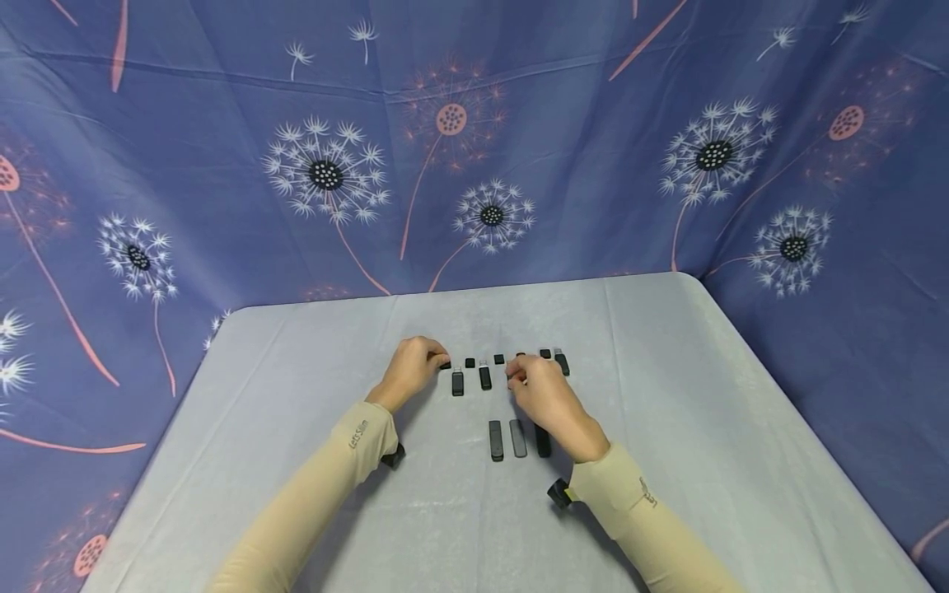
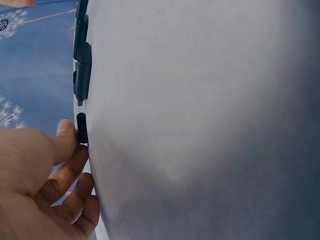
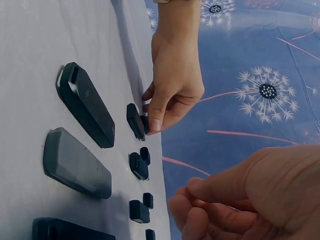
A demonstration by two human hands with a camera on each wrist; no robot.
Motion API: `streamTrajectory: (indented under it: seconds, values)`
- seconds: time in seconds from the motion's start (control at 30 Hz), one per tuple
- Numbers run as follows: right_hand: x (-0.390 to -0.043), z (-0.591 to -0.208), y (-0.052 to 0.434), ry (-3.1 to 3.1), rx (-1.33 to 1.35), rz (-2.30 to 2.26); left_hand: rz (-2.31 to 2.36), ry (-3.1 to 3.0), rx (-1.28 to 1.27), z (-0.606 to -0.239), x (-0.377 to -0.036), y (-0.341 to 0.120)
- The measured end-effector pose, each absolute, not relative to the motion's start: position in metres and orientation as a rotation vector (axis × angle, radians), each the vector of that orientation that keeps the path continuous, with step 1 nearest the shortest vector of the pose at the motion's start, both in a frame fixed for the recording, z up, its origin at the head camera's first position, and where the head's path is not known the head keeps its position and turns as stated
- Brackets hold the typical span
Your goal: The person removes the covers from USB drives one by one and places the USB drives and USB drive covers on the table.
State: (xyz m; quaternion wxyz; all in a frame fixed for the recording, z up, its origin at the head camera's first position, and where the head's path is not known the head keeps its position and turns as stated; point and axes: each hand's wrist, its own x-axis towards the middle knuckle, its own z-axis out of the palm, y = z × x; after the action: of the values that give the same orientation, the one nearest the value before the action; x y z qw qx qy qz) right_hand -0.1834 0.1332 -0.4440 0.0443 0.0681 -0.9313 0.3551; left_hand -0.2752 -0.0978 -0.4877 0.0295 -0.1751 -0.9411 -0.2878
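Surface [image 1: 667, 371] in pale grey carries a far row of black flash drives, with small caps lying just past them toward the back edge. At the row's left end, the left grip [image 1: 410, 368] pinches a small black cap [image 1: 446, 365] between thumb and fingers, low at the surface, just beside the leftmost drive [image 1: 457, 384] and not touching it. The next drive [image 1: 485, 376] lies to its right, metal plug facing the back edge, a loose cap [image 1: 470, 362] near it. The right grip [image 1: 549, 399] is over the row farther right, fingers bent and thumb drawn against them; whether it pinches anything, I cannot tell. Past it, the rightmost drive [image 1: 562, 363] lies slanted beside another cap [image 1: 544, 353]. Nearer the person, three longer sticks lie side by side: a dark stick [image 1: 496, 441], a grey stick [image 1: 518, 438] and a black stick [image 1: 543, 445], the last partly hidden by the right hand. Beige sleeves [image 1: 326, 486] cover both forearms, and blue dandelion-print fabric [image 1: 578, 107] hangs behind.
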Motion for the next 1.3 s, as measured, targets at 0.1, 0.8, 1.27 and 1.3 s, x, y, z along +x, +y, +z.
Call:
streamTrajectory:
  seconds: [0.1, 0.8, 1.27, 1.3]
  values:
    - [-0.182, -0.444, 0.133, -2.842, 0.216, 1.085, -0.91, -2.896, -0.544, -0.489, -0.276, -0.099]
    - [-0.157, -0.454, 0.125, -2.834, 0.38, 0.985, -0.897, -2.842, -0.646, -0.481, -0.243, -0.115]
    - [-0.136, -0.457, 0.129, -2.836, 0.455, 0.801, -0.964, -2.819, -0.744, -0.462, -0.192, -0.115]
    - [-0.134, -0.457, 0.13, -2.83, 0.46, 0.785, -0.959, -2.82, -0.745, -0.462, -0.189, -0.115]
